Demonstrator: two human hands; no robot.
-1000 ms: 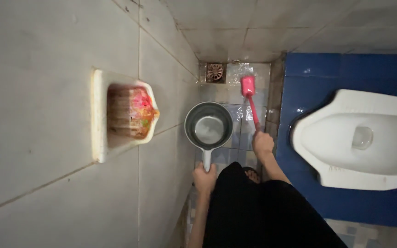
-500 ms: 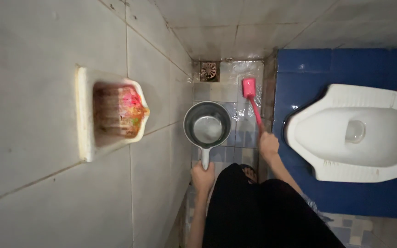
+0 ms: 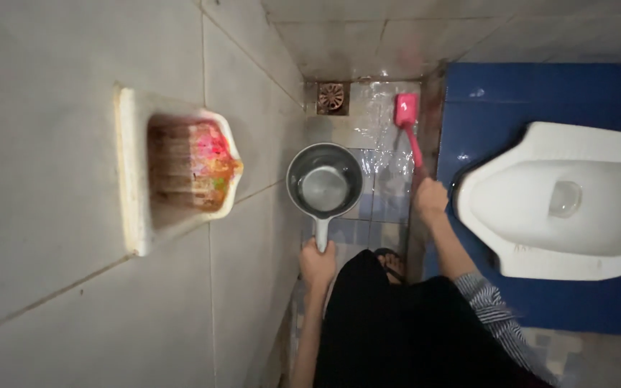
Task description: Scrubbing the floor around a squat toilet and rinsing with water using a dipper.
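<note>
Head view looks straight down on a pink brush [image 3: 406, 111], its head pressed to the wet floor tiles [image 3: 382, 154] just right of the floor drain [image 3: 330, 96] and close to the edge of the blue raised platform [image 3: 540, 100]. The right hand [image 3: 430, 199] has its fingers wrapped tight round the lower end of the brush handle. The left hand [image 3: 318, 264] is closed round the handle of a grey water dipper [image 3: 324, 181], which hangs above the floor between the brush and the tiled wall [image 3: 73, 287] and looks partly filled. One risk, as I judge it, is the dipper tipping while attention is on the brush: held by a long handle in one hand, a small wrist turn would spill water over the person's sandalled foot [image 3: 393, 262] or black garment [image 3: 397, 330]. The glossy, wet floor could also let the foot slip. A hard push might drive the brush head against the platform edge and flick dirty water toward the white squat pan [image 3: 612, 259]. The wall-mounted soap niche [image 3: 181, 172], holding coloured packets, sits well apart.
</note>
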